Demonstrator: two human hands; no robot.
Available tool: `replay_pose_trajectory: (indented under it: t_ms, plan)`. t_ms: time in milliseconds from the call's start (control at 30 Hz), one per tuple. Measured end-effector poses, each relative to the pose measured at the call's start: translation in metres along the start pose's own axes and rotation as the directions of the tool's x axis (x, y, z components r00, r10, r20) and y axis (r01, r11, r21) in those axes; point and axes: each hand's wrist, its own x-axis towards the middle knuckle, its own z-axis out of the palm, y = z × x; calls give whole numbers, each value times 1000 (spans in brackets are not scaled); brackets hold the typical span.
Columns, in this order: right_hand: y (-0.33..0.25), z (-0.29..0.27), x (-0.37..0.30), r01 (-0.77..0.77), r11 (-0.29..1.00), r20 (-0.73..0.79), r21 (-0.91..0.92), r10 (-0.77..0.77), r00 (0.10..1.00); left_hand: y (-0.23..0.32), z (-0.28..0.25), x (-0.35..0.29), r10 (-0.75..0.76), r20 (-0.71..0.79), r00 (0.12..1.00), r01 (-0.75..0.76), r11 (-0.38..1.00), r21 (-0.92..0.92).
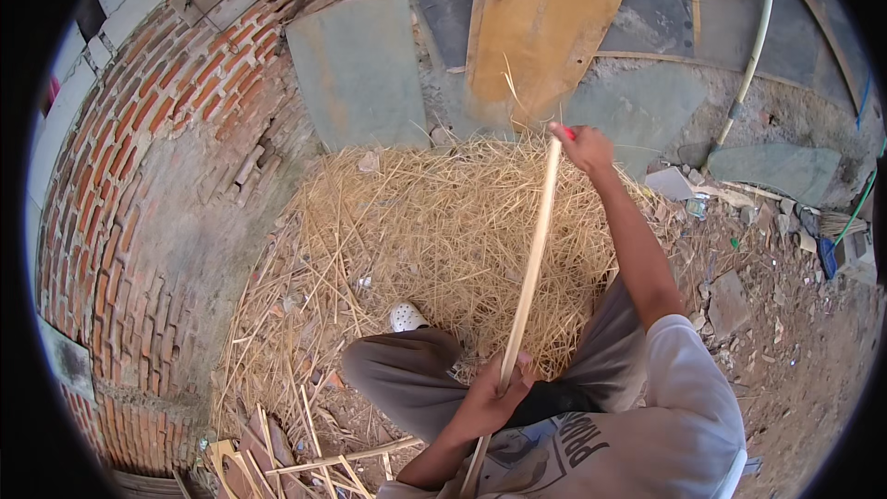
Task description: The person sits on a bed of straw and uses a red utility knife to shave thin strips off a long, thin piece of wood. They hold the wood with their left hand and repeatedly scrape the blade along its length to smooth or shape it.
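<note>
A long pale strip (532,263) is being held in front of the body, over a pile of straw-like shavings (425,222). Its lower part is being clasped by the left hand (490,397), closed around it. At its far end, a small red object (568,133), mostly hidden, is being gripped by the right hand (589,151)

A worn brick wall (120,176) stands left of brown, rubble-strewn ground (785,388) under what seems daylight.

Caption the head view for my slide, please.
Left hand holding a long pale strip, right hand gripping a red object at its far end, above scattered straw-like strands near brickwork.
</note>
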Motion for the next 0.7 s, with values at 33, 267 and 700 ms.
replay_pose_trajectory:
  t_ms: [33,267,700]
  plan:
    - [14,-12,12,-46,998,-15,40,46,999,8,-2,-2,-32,28,999,33,999,-24]
    - [-51,-47,-91,200,973,302,112,-225,926,20,-14,1,-147,-123,981,56,833,-550]
    - [-81,-52,-203,759,607,110,237,-793,599,24,-6,29,-123,-220,968,53,953,-299]
